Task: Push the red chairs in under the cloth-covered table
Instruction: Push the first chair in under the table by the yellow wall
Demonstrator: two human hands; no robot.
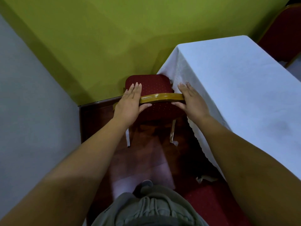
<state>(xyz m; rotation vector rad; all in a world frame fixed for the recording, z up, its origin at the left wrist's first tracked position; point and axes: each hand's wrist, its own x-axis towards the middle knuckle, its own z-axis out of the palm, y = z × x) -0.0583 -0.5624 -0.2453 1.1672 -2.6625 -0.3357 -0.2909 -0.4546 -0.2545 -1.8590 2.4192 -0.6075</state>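
Observation:
A red chair (151, 86) with dotted upholstery and a glossy yellow wooden top rail stands in the corner, left of the table. Its seat's right edge sits just under the hanging white cloth. My left hand (130, 101) lies over the left end of the rail, fingers stretched forward over the seat and thumb under the rail on the backrest. My right hand (190, 100) rests on the right end of the rail the same way, its fingers against the cloth. The cloth-covered table (241, 82) runs along the right. Part of a second red chair (283, 33) shows at the top right, behind the table.
A green wall (101, 39) stands right behind the chair and a pale wall (32, 111) closes in on the left. Dark wooden floor (146, 157) lies between me and the chair. A scrap of torn wrapping (204, 178) lies on the floor by the cloth's hem.

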